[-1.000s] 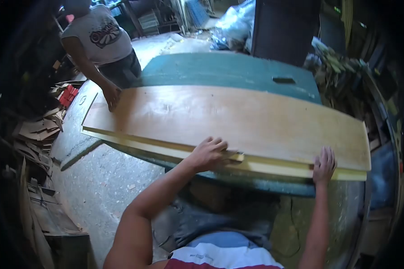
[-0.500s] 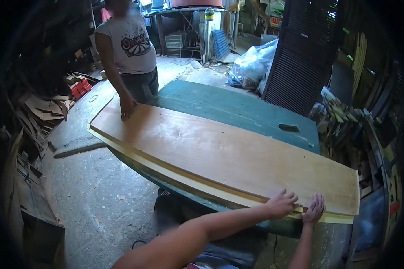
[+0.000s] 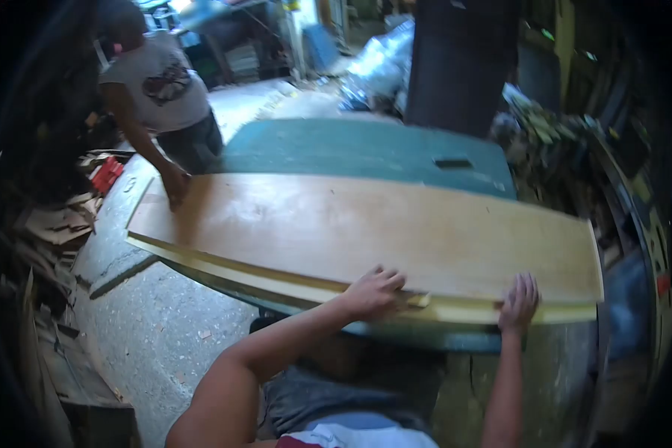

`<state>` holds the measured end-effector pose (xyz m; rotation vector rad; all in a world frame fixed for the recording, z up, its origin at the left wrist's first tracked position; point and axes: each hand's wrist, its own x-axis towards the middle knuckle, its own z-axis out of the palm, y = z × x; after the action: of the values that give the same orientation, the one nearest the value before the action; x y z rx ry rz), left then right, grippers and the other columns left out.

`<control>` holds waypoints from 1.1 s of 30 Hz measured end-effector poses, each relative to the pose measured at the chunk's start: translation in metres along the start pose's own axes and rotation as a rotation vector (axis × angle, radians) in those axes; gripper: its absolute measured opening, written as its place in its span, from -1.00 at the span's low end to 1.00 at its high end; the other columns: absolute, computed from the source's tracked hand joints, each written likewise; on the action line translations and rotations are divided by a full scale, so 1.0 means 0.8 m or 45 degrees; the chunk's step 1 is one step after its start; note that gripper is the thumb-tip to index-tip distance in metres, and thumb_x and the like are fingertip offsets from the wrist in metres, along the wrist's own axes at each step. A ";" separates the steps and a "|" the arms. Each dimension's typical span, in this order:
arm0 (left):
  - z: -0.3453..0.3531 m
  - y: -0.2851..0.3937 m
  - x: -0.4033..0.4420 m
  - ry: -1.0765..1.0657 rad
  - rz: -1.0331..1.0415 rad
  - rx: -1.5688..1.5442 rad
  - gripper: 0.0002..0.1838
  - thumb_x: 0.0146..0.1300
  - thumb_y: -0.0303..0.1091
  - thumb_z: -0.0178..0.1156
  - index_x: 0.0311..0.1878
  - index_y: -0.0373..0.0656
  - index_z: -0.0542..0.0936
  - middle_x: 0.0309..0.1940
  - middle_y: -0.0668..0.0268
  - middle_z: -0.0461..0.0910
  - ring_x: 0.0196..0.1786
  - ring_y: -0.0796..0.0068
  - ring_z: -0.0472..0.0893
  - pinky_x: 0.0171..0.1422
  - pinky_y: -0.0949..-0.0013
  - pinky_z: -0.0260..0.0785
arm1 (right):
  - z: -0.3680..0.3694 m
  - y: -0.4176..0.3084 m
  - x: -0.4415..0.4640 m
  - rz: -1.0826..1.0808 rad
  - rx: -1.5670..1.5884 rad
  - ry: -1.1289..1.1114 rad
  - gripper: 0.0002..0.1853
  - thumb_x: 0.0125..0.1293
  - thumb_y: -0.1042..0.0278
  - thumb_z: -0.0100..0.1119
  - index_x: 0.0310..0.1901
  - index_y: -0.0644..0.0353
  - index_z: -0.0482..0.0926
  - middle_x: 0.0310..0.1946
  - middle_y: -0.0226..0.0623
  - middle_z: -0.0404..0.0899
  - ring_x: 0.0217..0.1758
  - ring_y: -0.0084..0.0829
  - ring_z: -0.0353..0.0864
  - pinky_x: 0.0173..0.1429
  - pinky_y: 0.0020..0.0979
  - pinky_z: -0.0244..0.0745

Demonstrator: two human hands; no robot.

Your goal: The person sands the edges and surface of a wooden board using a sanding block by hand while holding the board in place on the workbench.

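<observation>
A co-worker's hand [image 3: 176, 187] rests on the far-left end of the wooden panel [image 3: 313, 224], likely steadying it; the left hand [image 3: 377, 293] curls round a small, blurred pale piece [image 3: 420, 301] at the near edge; the right hand [image 3: 520, 300], loosely open, lays its fingers over that edge, seemingly bracing. The panel lies flat on the green table [image 3: 313, 142], beneath and beyond both hands, long axis running left to right.

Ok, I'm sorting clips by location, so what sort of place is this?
Probably a woodworking shop: a long, light-brown wooden panel lies over a green, flat-topped table, and flat brown board scraps are heaped at picture left.
</observation>
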<state>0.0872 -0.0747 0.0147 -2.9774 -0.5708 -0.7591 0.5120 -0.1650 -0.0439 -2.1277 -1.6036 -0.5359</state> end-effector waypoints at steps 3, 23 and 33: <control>0.062 0.066 0.091 0.092 -0.019 -0.022 -0.52 0.32 -0.10 0.28 0.30 0.11 0.67 -0.06 0.32 0.50 0.07 0.31 0.50 0.09 0.13 0.32 | -0.006 -0.004 0.005 0.023 0.103 0.046 -0.53 0.60 0.10 -0.13 0.38 0.01 0.58 0.48 -0.22 0.50 0.63 -0.16 0.32 0.67 0.03 0.06; 0.008 0.017 0.014 -0.040 -0.012 0.071 -0.50 0.25 -0.04 0.41 0.27 0.13 0.75 -0.13 0.35 0.43 0.08 0.31 0.45 0.27 0.03 0.24 | -0.015 -0.015 0.003 -0.005 0.083 0.156 -0.53 0.66 0.00 -0.14 0.38 -0.06 0.60 0.47 -0.36 0.51 0.58 -0.19 0.37 0.64 -0.02 0.10; 0.015 0.030 0.024 -0.053 -0.171 0.029 -0.49 0.23 -0.01 0.41 0.28 0.30 0.75 -0.09 0.35 0.53 0.19 0.32 0.47 0.36 -0.10 0.19 | -0.006 0.004 0.001 -0.070 0.101 0.121 -0.51 0.67 0.04 -0.20 0.41 -0.04 0.58 0.51 -0.34 0.48 0.62 -0.19 0.34 0.64 -0.05 0.09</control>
<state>0.1167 -0.0894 0.0151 -2.9646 -0.7832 -0.6949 0.5148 -0.1676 -0.0395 -1.9762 -1.6073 -0.5727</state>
